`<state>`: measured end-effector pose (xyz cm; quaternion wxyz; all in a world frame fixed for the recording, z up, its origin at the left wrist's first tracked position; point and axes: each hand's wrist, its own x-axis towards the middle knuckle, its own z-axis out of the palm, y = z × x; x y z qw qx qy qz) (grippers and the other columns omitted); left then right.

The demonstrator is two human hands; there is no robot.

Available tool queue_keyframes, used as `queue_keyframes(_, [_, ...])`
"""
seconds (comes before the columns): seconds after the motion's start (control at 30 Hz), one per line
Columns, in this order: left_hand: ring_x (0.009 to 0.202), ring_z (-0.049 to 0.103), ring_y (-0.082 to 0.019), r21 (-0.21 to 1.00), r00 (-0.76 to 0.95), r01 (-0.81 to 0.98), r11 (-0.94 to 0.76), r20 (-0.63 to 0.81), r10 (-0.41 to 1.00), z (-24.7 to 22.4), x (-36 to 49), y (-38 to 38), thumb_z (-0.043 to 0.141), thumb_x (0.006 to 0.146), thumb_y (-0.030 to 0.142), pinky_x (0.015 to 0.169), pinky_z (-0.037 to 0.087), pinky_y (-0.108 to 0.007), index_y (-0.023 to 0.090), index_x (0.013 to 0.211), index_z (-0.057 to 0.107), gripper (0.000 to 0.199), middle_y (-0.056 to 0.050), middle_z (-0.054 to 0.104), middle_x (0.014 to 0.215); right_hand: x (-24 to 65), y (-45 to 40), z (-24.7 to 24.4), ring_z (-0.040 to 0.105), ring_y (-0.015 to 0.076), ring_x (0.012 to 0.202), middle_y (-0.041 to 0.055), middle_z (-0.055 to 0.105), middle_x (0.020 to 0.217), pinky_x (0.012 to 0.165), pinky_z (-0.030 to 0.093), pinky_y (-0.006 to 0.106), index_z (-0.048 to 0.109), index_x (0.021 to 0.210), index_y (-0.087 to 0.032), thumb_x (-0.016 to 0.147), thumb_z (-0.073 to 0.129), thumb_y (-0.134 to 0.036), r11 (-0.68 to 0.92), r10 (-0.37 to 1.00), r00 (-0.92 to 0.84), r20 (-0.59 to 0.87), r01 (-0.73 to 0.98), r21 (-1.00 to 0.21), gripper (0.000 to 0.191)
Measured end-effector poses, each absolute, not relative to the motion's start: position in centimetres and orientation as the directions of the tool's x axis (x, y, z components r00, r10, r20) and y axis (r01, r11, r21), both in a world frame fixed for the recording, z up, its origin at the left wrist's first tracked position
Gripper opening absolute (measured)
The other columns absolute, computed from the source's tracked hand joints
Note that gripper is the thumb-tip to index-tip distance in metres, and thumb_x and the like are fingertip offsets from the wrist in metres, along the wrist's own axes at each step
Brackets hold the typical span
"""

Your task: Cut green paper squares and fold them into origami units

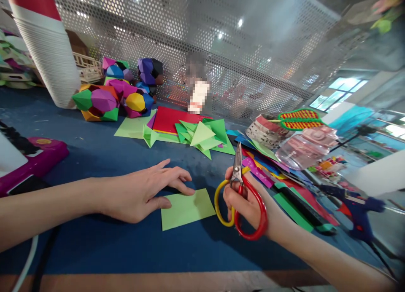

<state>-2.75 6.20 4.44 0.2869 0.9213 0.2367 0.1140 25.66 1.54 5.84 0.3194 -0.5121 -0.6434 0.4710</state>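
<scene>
A light green paper rectangle [188,210] lies flat on the blue table. Over its left and upper edges is my left hand [148,191], its fingers spread apart and the fingertips close to the paper; whether they touch it I cannot tell. My right hand [242,199] grips a pair of scissors [237,174] with one yellow and one red handle, just right of the paper. The scissor blades are closed and point up and away from me. Behind the hands sits a pile of green folded paper pieces [202,136] beside red paper sheets [167,119].
Colourful folded-paper balls [104,102] and a stack of paper cups [53,60] stand at the back left. On the right are a clear pink bottle [305,146], coloured papers and a blue glue gun [360,212]. A purple power strip [47,157] is at left.
</scene>
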Motion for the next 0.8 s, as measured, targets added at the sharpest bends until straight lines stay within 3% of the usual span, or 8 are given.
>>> queue_keyframes(0.17, [0.142,0.043,-0.023,0.592,0.867,0.358,-0.722,0.077,0.493,4.6,-2.6,6.3,0.050,0.097,0.012,0.123,0.006,-0.063,0.033,0.138,0.044,0.046,0.000,0.052,0.147,24.3,1.2,6.3,0.061,0.0104,0.048,-0.0102,0.056,0.065,0.048,0.052,0.020,0.038,0.107,-0.025,0.094,0.056,-0.031,0.072,0.980,-0.198,0.009,0.311,-0.948,0.023])
queue_keyframes(0.37, [0.140,0.045,-0.026,0.587,0.867,0.355,-0.727,0.085,0.491,4.8,-2.6,6.1,0.051,0.094,0.010,0.121,0.008,-0.066,0.029,0.135,0.046,0.045,-0.003,0.052,0.147,22.8,1.2,5.3,0.061,0.0112,0.043,-0.0112,0.054,0.063,0.043,0.051,0.021,0.036,0.102,-0.026,0.087,0.062,-0.033,0.003,0.985,-0.167,-0.047,0.289,-0.957,0.031])
queue_keyframes(0.6, [0.136,0.050,-0.025,0.585,0.863,0.341,-0.735,0.116,0.492,4.3,-2.5,6.3,0.054,0.092,0.010,0.122,0.008,-0.065,0.024,0.133,0.040,0.045,-0.007,0.057,0.141,19.5,0.5,4.4,0.062,0.0114,0.047,-0.0096,0.054,0.066,0.046,0.053,0.021,0.037,0.098,-0.028,0.087,0.062,-0.032,-0.011,0.954,-0.295,-0.062,0.171,-0.985,0.027])
queue_keyframes(0.8, [0.138,0.047,-0.027,0.546,0.878,0.336,-0.767,0.112,0.465,4.2,-2.5,6.4,0.052,0.087,0.003,0.123,0.008,-0.061,0.026,0.136,0.042,0.054,-0.007,0.045,0.150,16.6,0.1,3.8,0.061,0.0112,0.048,-0.0093,0.054,0.066,0.050,0.055,0.023,0.041,0.098,-0.029,0.088,0.064,-0.040,-0.002,0.930,-0.363,-0.061,0.161,-0.987,0.027])
